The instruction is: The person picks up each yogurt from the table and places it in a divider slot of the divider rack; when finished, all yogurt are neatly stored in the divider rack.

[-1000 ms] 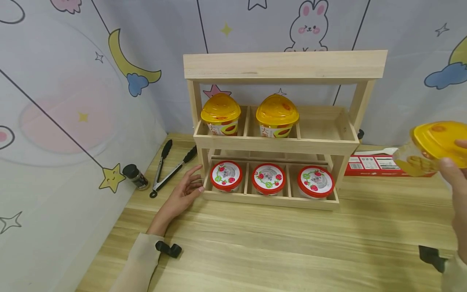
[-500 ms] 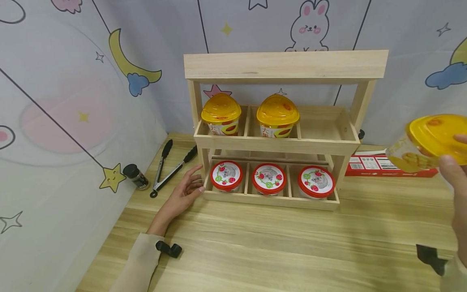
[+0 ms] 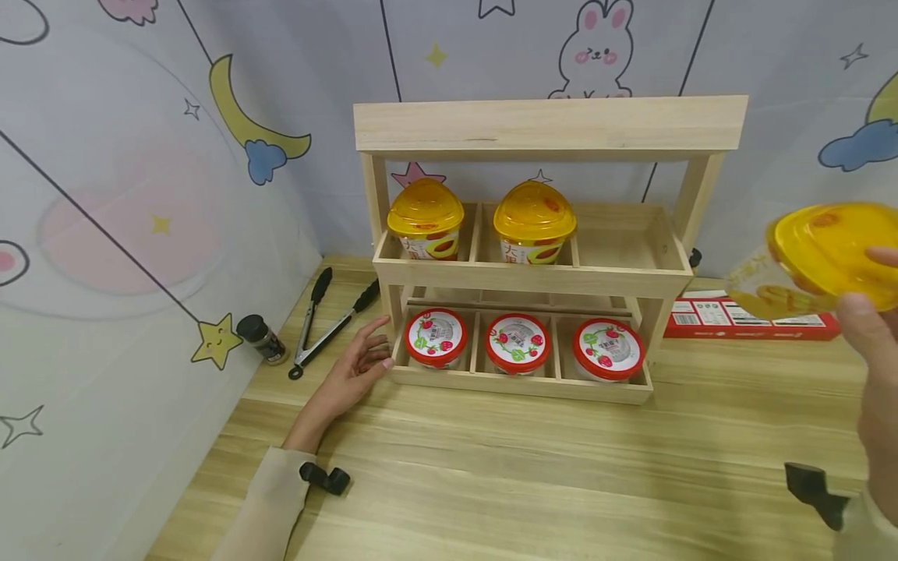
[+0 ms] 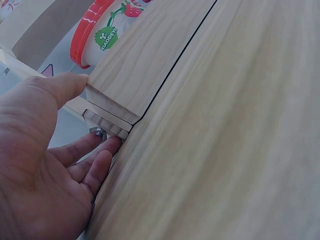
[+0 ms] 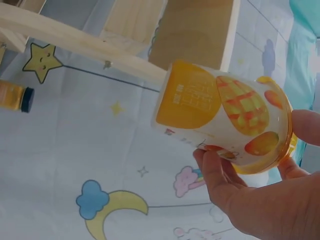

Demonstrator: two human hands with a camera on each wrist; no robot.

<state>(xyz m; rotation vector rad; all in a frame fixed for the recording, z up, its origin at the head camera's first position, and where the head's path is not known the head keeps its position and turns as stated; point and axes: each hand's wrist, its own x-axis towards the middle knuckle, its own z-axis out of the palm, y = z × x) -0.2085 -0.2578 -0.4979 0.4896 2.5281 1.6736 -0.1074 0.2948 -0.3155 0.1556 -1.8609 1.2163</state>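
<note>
A two-tier wooden display rack (image 3: 533, 280) stands on the table in the head view. My left hand (image 3: 354, 374) rests against its lower left corner; in the left wrist view, the thumb touches the corner and the loosely bent fingers lie by a wing nut (image 4: 101, 133). At the right, my right hand (image 3: 877, 358) holds a tilted yellow-lidded mango cup (image 5: 220, 117) by its lid and side, in the air apart from the rack. Two like cups, the left one (image 3: 424, 218) and the middle one (image 3: 533, 222), occupy the upper tier, whose right compartment is bare.
Three red-rimmed strawberry tubs (image 3: 517, 344) fill the lower compartments. Metal tongs (image 3: 319, 335) and a black-capped jar (image 3: 261, 340) lie left of the rack. A red box (image 3: 744, 327) lies behind at the right. A patterned cloth (image 3: 477, 62) hangs behind.
The right hand has carried the mango cup a little leftward and upward, over the red box. The left hand and the rack have stayed put.
</note>
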